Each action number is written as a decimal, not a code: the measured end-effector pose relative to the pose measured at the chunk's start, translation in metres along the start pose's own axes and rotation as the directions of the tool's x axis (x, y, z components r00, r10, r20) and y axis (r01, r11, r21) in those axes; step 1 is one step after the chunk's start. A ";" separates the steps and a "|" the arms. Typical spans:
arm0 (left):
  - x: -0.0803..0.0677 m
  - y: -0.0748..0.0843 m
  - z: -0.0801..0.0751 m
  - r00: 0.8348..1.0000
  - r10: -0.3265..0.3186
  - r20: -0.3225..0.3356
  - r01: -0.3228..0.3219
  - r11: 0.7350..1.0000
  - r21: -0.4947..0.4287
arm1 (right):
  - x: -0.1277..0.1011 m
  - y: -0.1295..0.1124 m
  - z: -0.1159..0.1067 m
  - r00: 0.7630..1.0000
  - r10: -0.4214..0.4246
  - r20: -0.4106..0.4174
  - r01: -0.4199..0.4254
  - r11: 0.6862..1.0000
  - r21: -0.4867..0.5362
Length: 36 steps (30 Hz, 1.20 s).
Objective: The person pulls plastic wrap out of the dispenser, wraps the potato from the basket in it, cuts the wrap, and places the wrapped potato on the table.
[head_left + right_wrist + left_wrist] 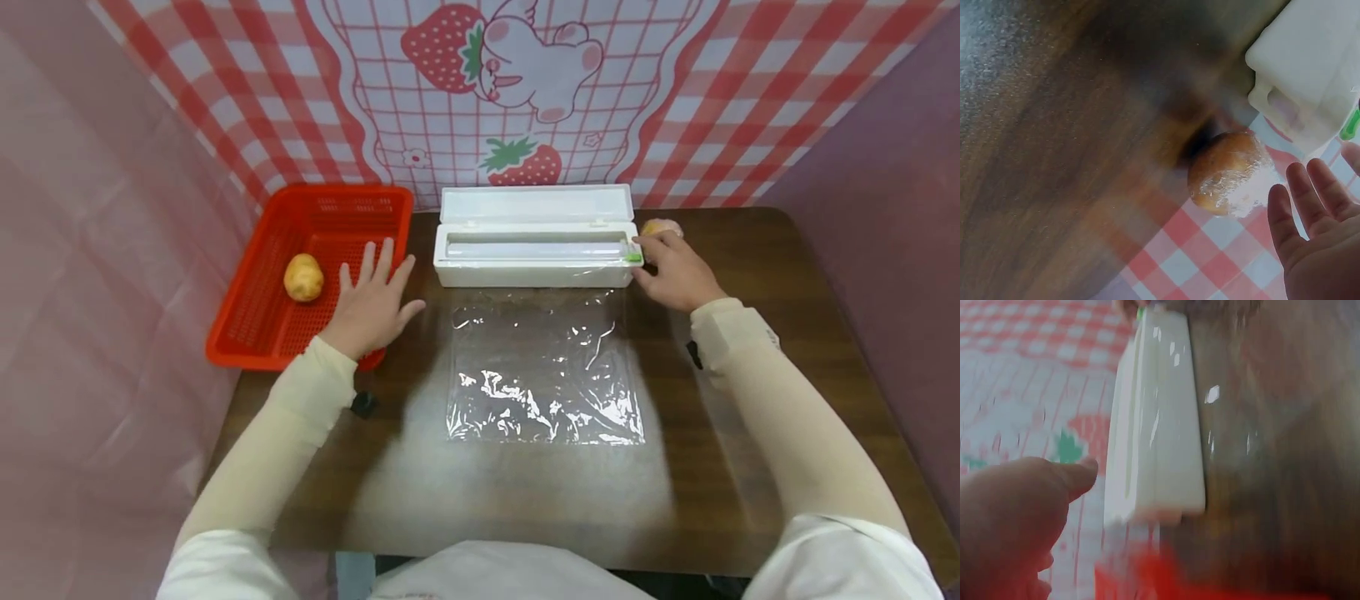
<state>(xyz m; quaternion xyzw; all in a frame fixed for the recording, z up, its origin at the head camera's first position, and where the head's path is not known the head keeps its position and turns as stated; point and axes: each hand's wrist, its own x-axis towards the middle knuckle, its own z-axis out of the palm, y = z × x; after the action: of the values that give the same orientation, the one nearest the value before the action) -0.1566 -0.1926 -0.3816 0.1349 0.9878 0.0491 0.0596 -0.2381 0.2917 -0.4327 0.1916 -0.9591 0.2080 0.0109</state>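
Right hand (677, 271), fingers relaxed, touches the dispenser's (534, 237) green slider (634, 257); wrapped potato (660, 227) just behind.

At my far left a red basket (255, 317) sits on the dark wooden tabletop (787, 275), one potato (303, 277) inside. A strawberry-print checked cloth (420, 100) hangs behind.

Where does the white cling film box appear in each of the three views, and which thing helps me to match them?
Head: the white cling film box lies open at the centre back of the table, above the pulled-out film.
Left wrist: it stands as a tall white block in the middle.
Right wrist: only its end shows, top right.
Shared landmark: the green slider at its right end.
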 end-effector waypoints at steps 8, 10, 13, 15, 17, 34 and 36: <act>-0.001 -0.070 -0.020 0.992 -0.103 0.078 0.109 0.991 -0.073 | -0.008 0.003 -0.001 0.999 0.037 0.035 -0.037 0.999 0.013; 0.003 -0.086 -0.022 0.984 -0.131 0.117 0.141 0.986 -0.086 | -0.010 0.004 -0.001 0.998 0.048 0.045 -0.049 0.999 0.007; 0.012 -0.110 -0.024 0.967 -0.183 0.179 0.207 0.970 -0.124 | -0.012 0.004 -0.001 0.998 0.050 0.035 -0.051 0.999 0.003; 0.017 -0.126 -0.023 0.950 -0.220 0.222 0.254 0.957 -0.138 | -0.013 0.004 -0.001 0.998 0.053 0.028 -0.053 0.999 0.007; 0.020 -0.140 -0.022 0.933 -0.252 0.258 0.298 0.942 -0.155 | -0.013 0.004 -0.001 0.998 0.054 0.022 -0.055 0.998 0.012; 0.026 -0.158 -0.006 0.918 -0.296 0.263 0.321 0.946 -0.057 | -0.015 0.005 0.000 0.996 0.086 0.018 -0.087 0.996 0.030; 0.025 -0.159 -0.006 0.921 -0.301 0.248 0.322 0.946 -0.045 | -0.016 0.005 0.000 0.995 0.092 0.025 -0.093 0.995 0.032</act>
<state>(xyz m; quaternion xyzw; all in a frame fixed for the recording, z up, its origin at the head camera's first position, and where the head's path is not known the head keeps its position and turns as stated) -0.2231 -0.3382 -0.3967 -0.0217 0.9793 0.0645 0.1904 -0.2254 0.3016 -0.4361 0.1497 -0.9634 0.2221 -0.0134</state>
